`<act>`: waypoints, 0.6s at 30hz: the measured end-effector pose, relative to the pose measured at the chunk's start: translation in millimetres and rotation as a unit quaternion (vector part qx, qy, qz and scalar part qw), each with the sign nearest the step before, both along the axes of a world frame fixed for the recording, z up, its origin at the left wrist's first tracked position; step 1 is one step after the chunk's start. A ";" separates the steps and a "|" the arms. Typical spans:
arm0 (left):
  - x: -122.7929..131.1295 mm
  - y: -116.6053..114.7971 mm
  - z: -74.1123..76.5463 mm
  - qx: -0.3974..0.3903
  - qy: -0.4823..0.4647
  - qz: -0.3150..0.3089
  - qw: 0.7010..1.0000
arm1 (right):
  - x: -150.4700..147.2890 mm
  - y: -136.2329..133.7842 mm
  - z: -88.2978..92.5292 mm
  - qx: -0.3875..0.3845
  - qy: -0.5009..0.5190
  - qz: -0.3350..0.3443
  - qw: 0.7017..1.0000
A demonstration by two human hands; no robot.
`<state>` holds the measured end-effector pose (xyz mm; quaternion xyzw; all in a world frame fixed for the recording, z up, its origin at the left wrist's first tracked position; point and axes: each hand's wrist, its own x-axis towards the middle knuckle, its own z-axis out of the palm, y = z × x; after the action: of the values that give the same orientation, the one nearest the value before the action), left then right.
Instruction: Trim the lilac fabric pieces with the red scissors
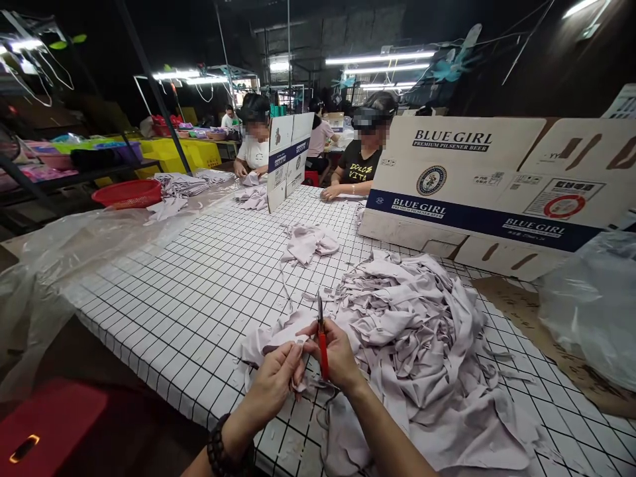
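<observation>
My left hand [279, 376], with a dark beaded bracelet at the wrist, pinches the edge of a pale lilac fabric piece [268, 336] over the table. Close beside it, my right hand [335, 354] holds red-handled scissors [322, 351], their blades pointing up and away from me. The fingertips of both hands nearly meet at the fabric. A large heap of the same fabric [412, 331] lies right of my hands, and a smaller crumpled piece [308, 244] rests farther back.
The table [163, 311] has a white grid cover. Cardboard panels [477, 172] stand at the back right, another [291, 159] at the centre back. Two people sit behind them. A red basket [128, 193] is at left; clear plastic [591, 305] lies at right.
</observation>
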<state>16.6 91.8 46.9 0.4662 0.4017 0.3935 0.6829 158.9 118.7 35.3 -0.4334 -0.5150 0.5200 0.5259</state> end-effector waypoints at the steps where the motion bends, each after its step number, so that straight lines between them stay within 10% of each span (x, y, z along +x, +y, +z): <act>1: -0.1 0.5 -0.3 0.006 0.005 0.001 1.000 | 0.0 -1.3 0.5 0.003 -0.002 -0.006 1.000; 7: -1.7 4.0 1.4 0.072 0.056 -0.021 0.996 | 4.1 -9.1 -1.3 0.019 -0.029 -0.024 0.999; 13: -2.2 5.8 6.5 0.214 0.165 0.093 0.958 | 7.4 -16.0 -5.9 0.029 -0.083 -0.073 0.993; 18: 4.6 6.3 0.6 0.173 0.099 0.043 0.979 | 12.9 -22.4 -3.7 0.011 -0.135 -0.036 0.990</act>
<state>21.2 98.1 47.5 0.5965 0.4124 0.4378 0.5314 171.9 96.3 31.6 -0.5120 -0.5706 0.4320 0.4749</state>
